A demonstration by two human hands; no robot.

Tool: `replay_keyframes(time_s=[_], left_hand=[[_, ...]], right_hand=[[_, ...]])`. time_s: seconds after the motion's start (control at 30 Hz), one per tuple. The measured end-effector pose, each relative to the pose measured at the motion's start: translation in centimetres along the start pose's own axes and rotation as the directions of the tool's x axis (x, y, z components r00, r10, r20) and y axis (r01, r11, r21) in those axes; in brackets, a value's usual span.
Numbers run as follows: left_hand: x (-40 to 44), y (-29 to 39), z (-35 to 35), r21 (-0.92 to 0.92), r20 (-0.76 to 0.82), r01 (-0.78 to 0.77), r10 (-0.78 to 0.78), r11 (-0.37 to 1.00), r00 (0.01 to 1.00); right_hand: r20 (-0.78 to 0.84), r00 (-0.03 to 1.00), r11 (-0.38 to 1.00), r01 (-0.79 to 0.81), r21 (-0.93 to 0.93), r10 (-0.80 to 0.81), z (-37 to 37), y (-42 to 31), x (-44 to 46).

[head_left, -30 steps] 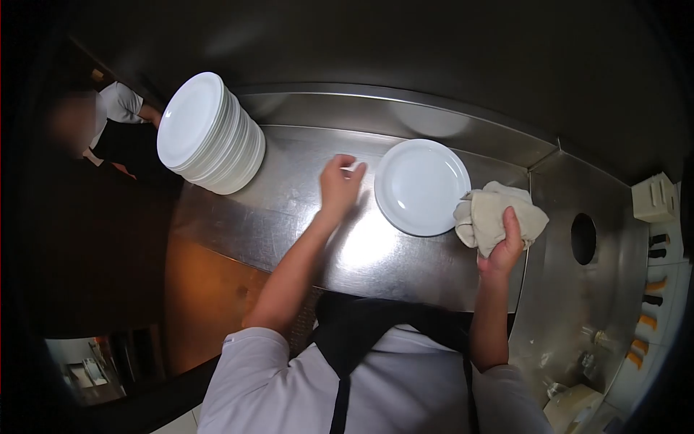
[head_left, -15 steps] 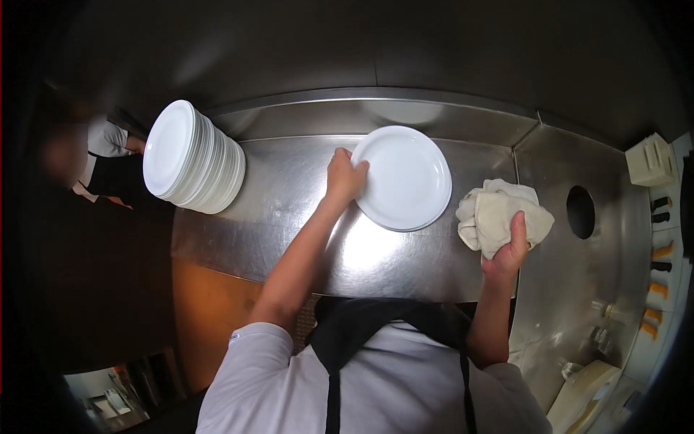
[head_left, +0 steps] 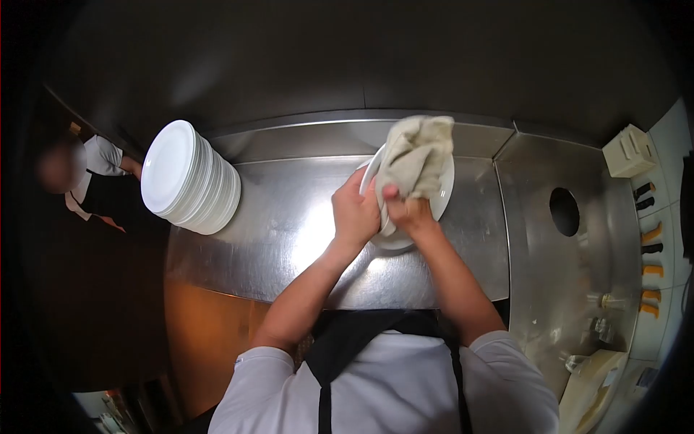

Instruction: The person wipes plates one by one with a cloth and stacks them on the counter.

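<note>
My left hand [head_left: 356, 213] grips the left edge of a round white plate [head_left: 446, 189], which is raised and tilted above the steel counter. In my right hand [head_left: 410, 212] is a bunched beige cloth [head_left: 419, 155], pressed over the face of the plate and covering much of it. Whether a second plate lies underneath, I cannot tell. To the left, a tall stack of white plates [head_left: 210, 181] stands on the counter, leaning in this wide view.
The steel counter [head_left: 275, 246] has a raised back edge and adjoins a right-hand section with a round hole [head_left: 564, 212]. Several knives [head_left: 651, 248] and a beige box [head_left: 629, 152] line the right wall. At the far left stands another person [head_left: 105, 155] in a dark apron.
My right hand has brought the cloth leftward from beside the plate onto it. My left hand has taken hold of the plate's edge and tilted it up.
</note>
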State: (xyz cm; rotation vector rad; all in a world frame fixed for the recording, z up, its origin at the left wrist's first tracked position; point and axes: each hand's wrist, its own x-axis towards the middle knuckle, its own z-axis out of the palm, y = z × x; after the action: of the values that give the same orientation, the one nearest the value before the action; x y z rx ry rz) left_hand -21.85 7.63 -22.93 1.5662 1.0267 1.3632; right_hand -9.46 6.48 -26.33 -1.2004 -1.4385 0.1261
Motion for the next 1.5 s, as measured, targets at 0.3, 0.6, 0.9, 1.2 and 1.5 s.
replay_keyframes(time_s=[0.3, 0.6, 0.9, 1.2, 1.5], left_hand=[[2.3, 6.6, -8.1, -0.21, -0.205, -0.089, 0.045, 0.974, 0.978], [4.2, 8.0, -9.4, -0.082, -0.344, -0.263, 0.22, 0.961, 0.913], [3.9, 5.9, -8.8, -0.208, -0.35, -0.208, 0.126, 0.956, 0.928], [3.5, 3.3, -8.1, -0.295, -0.316, -0.121, 0.023, 0.948, 0.949], [3.8, 1.0, -14.9, -0.55, -0.239, 0.009, -0.168, 0.835, 0.956]], right_hand=[[-0.159, 0.985, 0.995, 0.046, -0.092, -0.06, 2.9, -2.5, 2.0], [0.4, 0.888, 0.974, 0.216, 0.075, -0.227, 4.4, -4.5, -0.1], [0.299, 0.914, 0.96, 0.279, 0.021, -0.273, 5.6, -5.1, 1.1], [0.438, 0.897, 0.988, -0.005, 0.154, -0.063, 6.2, -4.7, 5.7], [0.317, 0.941, 0.972, 0.041, 0.233, -0.116, 0.0, -1.4, 2.3]])
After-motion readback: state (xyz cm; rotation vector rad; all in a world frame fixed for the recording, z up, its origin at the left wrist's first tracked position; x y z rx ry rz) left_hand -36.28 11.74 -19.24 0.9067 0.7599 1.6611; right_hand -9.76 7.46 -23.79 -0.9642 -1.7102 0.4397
